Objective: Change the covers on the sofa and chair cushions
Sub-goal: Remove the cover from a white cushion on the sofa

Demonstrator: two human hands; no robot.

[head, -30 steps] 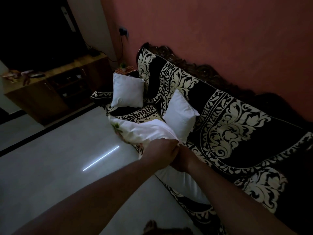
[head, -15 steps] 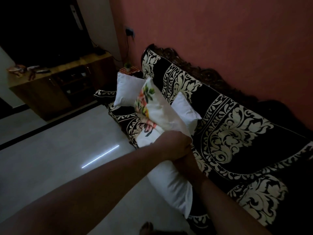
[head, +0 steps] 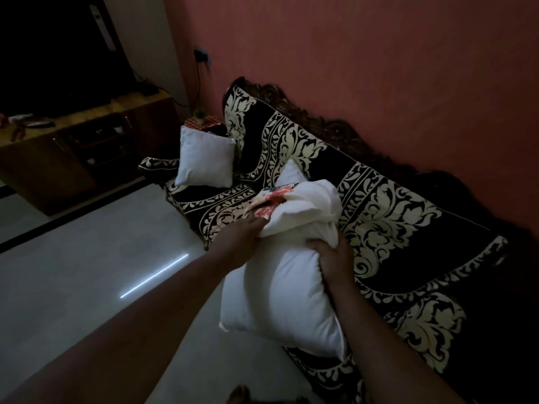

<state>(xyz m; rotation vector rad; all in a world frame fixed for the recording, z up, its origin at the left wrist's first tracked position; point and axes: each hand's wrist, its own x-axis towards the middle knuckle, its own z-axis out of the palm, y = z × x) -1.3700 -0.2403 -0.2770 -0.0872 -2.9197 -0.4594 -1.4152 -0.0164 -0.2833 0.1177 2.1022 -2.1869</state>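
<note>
- A plump white fabric cushion insert hangs in front of the sofa's seat edge, held up in the air at its top corner, its lower corners pointing down toward the floor.
- A white cushion cover with a red and green floral print is bunched above the insert, crumpled into folds; only a patch of the flower print shows at its left side.
- The right hand clamps the gathered fabric where cover and insert meet, fingers curled tight around it.
- The left hand grips the printed edge of the cover, fingers closed on the cloth, just beside the right hand with the bunched cloth between them.
- Both bare forearms reach in from the lower edge of the view.
- Behind the cover, the corner of a second bare white cushion leans against the sofa back.
- A third white square cushion stands propped at the sofa's far end.
- The long sofa draped in black cloth with cream leaf scrollwork runs along a terracotta-red wall; carved dark wood tops its backrest.
- A pale glossy floor carries a thin bright streak of reflected light.
- A low wooden cabinet stands at the far left, in dim light.
</note>
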